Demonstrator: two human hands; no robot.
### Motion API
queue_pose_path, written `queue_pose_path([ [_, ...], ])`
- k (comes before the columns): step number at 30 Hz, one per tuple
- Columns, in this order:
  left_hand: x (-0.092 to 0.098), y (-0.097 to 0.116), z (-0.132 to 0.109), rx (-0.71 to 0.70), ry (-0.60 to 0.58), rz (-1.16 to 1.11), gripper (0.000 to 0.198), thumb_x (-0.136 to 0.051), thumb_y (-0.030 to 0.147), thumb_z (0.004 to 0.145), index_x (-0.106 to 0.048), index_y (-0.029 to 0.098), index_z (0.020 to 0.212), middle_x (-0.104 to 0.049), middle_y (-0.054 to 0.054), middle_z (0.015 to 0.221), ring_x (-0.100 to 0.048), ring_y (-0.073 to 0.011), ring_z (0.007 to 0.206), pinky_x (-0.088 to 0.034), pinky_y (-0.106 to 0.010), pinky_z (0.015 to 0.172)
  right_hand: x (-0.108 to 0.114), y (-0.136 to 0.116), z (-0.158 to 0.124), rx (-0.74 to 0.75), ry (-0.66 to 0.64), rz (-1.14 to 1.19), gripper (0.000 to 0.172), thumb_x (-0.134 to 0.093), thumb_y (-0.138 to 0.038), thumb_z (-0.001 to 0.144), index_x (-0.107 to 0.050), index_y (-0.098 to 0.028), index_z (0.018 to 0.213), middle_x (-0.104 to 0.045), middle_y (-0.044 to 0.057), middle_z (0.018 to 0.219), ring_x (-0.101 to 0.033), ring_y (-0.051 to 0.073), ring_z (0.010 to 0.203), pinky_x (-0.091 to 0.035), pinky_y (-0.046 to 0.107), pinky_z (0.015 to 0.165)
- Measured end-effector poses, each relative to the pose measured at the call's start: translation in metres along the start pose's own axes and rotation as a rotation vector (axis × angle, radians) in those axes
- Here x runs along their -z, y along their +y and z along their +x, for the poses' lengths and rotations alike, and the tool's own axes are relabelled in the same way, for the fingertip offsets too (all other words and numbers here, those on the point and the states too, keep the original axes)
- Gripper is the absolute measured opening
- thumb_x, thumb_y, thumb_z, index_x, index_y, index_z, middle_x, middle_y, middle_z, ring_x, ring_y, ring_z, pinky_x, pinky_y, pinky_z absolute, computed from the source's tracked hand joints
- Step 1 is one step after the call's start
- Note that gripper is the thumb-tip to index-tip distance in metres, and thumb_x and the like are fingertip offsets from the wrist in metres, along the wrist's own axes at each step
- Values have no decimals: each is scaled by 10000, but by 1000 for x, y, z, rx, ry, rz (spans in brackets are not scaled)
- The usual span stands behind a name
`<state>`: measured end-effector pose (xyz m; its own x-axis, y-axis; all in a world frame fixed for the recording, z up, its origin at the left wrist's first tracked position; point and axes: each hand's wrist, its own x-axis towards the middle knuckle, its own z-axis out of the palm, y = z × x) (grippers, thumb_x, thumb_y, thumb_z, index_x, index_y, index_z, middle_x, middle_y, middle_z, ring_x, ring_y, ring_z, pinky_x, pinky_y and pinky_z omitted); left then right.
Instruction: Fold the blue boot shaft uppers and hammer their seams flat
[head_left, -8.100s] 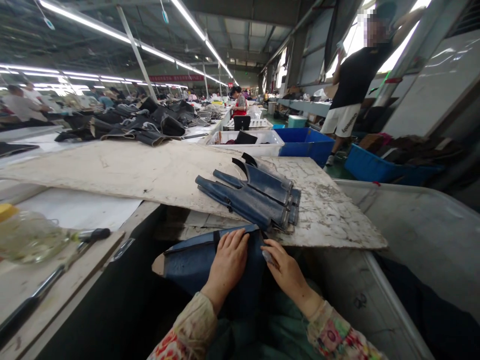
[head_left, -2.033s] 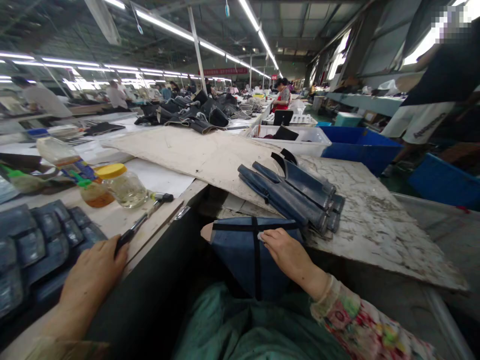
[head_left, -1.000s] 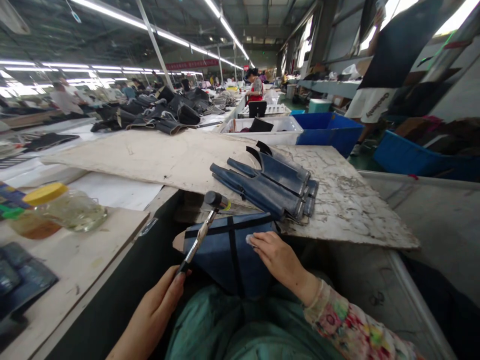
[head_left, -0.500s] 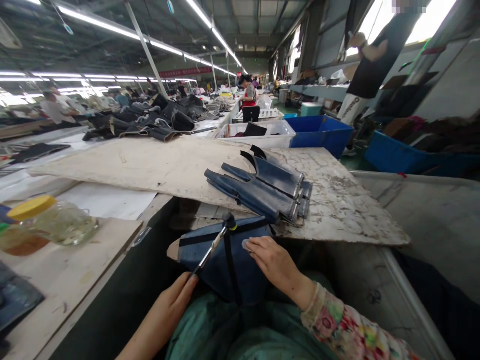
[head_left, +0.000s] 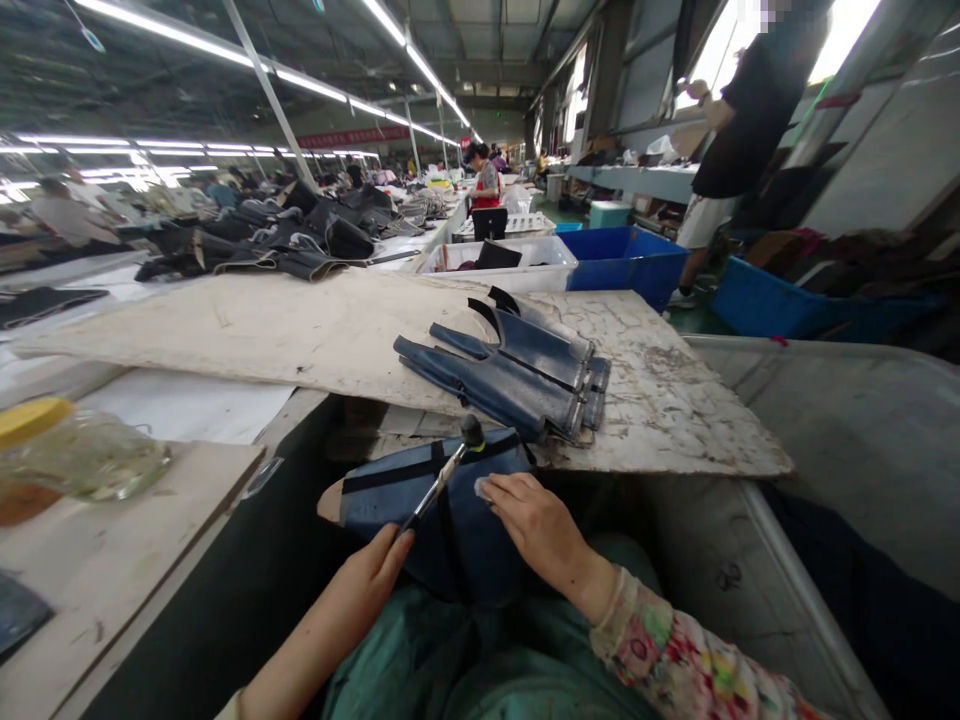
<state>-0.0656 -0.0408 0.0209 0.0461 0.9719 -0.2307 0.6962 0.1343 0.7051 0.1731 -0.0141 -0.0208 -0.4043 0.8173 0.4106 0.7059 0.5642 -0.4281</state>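
Note:
In the head view my left hand [head_left: 379, 565] is closed around the handle of a hammer [head_left: 433, 492] with a shiny metal shaft and a dark head. The hammer's head is over the upper edge of a blue leather-like piece [head_left: 484, 545] crossed by black strips, with a tan tip at its left end. This piece lies above my lap. My right hand [head_left: 541, 525] rests at its right side, fingers together, pinching a small whitish wad [head_left: 481, 488] against the surface. What the wad is made of cannot be made out.
Several similar blue pieces [head_left: 517, 375] lie stacked on a worn board [head_left: 675, 400] ahead. A yellow-lidded jar [head_left: 112, 455] stands on the left bench. Beyond are a white bin [head_left: 555, 265], a blue bin [head_left: 637, 265] and a standing person [head_left: 750, 120] at right.
My left hand and the hammer have moved to the right across the blue piece. My right hand keeps its place on the piece. The whole view has shifted slightly.

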Motion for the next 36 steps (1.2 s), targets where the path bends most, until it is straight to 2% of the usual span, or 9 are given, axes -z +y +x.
queue_pose_path([
  [3, 4, 6, 1, -25, -61, 71, 345, -383, 499, 828, -566, 207, 817, -623, -14, 713, -592, -176, 695, -440, -259, 677, 0, 0, -1, -7, 2, 5, 362, -477, -103, 870, -574, -192, 1207, -617, 50, 1163, -538, 192, 1048, -501, 337, 904],
  [8, 1, 8, 0, -35, -36, 28, 364, -379, 519, 836, -569, 215, 901, -638, -12, 742, -596, -177, 703, -443, -249, 667, -3, 1, -3, -1, 36, -2, 371, -472, -107, 872, -566, -207, 1216, -614, 61, 1167, -542, 189, 1051, -508, 339, 889],
  [12, -6, 9, 2, -30, -91, 45, 351, -375, 508, 841, -553, 205, 825, -608, -8, 708, -579, -174, 682, -428, -250, 648, -4, 1, -4, -5, 29, -13, 370, -476, -114, 870, -567, -211, 1216, -615, 67, 1163, -543, 189, 1055, -516, 338, 875],
  [16, -10, 18, 5, -92, -85, -14, 378, -334, 532, 861, -522, 204, 877, -585, 1, 743, -560, -158, 704, -424, -245, 673, -3, 0, -4, -14, 37, -14, 360, -472, -124, 877, -569, -210, 1213, -613, 67, 1168, -542, 187, 1060, -517, 335, 876],
  [21, -15, 31, 15, -112, -154, 114, 303, -324, 463, 871, -484, 219, 787, -563, 12, 686, -555, -161, 678, -409, -258, 675, -4, 0, -4, -16, 46, -16, 351, -474, -133, 878, -576, -222, 1202, -620, 69, 1151, -549, 186, 1054, -520, 337, 873],
  [26, -19, 36, 20, -142, -94, 130, 298, -319, 451, 878, -483, 220, 789, -548, 14, 670, -535, -155, 641, -387, -254, 626, -4, 0, -4, -14, 52, -15, 341, -454, -142, 893, -575, -211, 1204, -619, 70, 1152, -551, 189, 1048, -520, 340, 874],
  [31, -13, 25, 4, -96, -117, 118, 316, -323, 471, 883, -495, 220, 799, -579, 8, 691, -560, -159, 668, -403, -248, 650, -3, 2, -6, -6, 52, -8, 359, -473, -124, 876, -575, -226, 1205, -621, 68, 1143, -555, 186, 1050, -519, 341, 880],
  [34, -1, 3, -14, -45, -50, 29, 362, -336, 522, 866, -525, 219, 918, -624, -8, 777, -582, -172, 727, -432, -243, 689, -4, 4, -7, -2, 64, 4, 365, -465, -125, 879, -570, -227, 1213, -619, 67, 1146, -552, 183, 1050, -515, 346, 889],
  [36, 7, -13, -26, 32, -2, 29, 379, -353, 541, 846, -539, 216, 903, -630, -13, 754, -586, -182, 704, -442, -249, 681, -5, 4, -8, -1, 65, 15, 364, -454, -130, 885, -569, -228, 1216, -617, 69, 1149, -548, 185, 1055, -514, 351, 891],
])
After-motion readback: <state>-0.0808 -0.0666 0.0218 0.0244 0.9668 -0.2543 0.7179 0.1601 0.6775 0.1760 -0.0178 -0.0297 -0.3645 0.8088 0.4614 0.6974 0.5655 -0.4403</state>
